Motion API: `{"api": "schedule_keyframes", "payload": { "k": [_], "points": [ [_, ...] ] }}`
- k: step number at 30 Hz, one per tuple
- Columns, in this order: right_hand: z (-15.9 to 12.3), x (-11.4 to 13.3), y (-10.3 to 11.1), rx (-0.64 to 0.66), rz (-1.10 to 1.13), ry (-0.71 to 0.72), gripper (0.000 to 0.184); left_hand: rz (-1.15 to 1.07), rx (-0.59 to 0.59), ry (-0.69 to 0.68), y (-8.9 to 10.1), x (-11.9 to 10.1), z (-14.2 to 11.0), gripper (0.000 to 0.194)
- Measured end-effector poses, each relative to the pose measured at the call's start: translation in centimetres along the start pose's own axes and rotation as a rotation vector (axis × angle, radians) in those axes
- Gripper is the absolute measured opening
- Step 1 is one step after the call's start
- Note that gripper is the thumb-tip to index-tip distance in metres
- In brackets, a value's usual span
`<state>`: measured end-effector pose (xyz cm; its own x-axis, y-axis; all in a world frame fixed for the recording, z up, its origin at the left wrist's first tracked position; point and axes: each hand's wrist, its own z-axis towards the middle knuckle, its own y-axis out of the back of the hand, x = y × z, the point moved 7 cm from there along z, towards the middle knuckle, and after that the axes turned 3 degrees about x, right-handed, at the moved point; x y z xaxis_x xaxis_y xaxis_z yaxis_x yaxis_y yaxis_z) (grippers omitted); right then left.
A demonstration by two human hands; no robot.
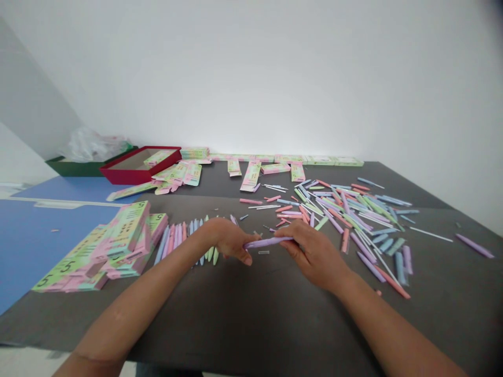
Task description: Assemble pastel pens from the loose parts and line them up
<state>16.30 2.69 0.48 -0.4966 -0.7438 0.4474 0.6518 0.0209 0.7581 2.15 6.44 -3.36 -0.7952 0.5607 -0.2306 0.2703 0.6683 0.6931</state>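
A light purple pen (pixel 269 242) is held level above the dark table, spanning both hands. My left hand (pixel 230 240) is closed around its left end, which the fingers partly hide. At the other end, the thumb and fingers of my right hand (pixel 312 252) pinch the pen. Behind my left wrist lies a row of pastel pens (pixel 173 238) in blue, pink, purple and green, partly covered by the forearm. Just beneath the held pen, a small clear piece (pixel 263 252) rests on the table.
Loose pen barrels, caps and thin white refills form a heap (pixel 346 204) on the right. Printed pen boxes (pixel 126 230) are stacked at left. Behind stand a red box (pixel 141 165), a green tray (pixel 74 166) with plastic bags, and flat cartons (pixel 251 175) near the wall.
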Motion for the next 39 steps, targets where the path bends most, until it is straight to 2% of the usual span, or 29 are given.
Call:
{"api": "schedule_keyframes", "payload": {
  "k": [5,11,16,20,24,30,33,39],
  "points": [
    [-0.3,-0.5,-0.5,0.024,0.031,-0.059,0.021,0.000,0.085,-0.002,-0.5,0.0,0.0,0.074],
    [-0.4,-0.9,-0.6,0.089,-0.036,-0.140,0.009,0.027,0.096,0.000,-0.6,0.1,0.1,0.071],
    [-0.3,-1.2,-0.7,0.126,-0.065,-0.168,0.020,0.020,0.125,0.015,-0.8,0.0,-0.1,0.066],
    [-0.5,-0.9,-0.5,0.108,0.014,-0.172,0.028,-0.044,0.145,-0.014,-0.9,-0.4,-0.1,0.061],
    [-0.4,-1.0,-0.5,0.136,0.005,-0.190,0.010,-0.102,0.175,-0.005,-1.1,-0.4,-0.1,0.062],
    [-0.4,-0.9,-0.2,0.132,0.066,-0.175,0.030,-0.151,0.199,-0.044,-1.3,-0.7,0.0,0.061],
    [-0.4,-1.0,-0.1,0.131,0.038,-0.179,0.012,-0.165,0.206,-0.030,-1.5,-0.6,0.0,0.059],
    [-0.5,-1.1,0.2,0.121,0.065,-0.165,0.033,-0.242,0.220,-0.005,-1.7,-0.5,0.1,0.056]
  ]
}}
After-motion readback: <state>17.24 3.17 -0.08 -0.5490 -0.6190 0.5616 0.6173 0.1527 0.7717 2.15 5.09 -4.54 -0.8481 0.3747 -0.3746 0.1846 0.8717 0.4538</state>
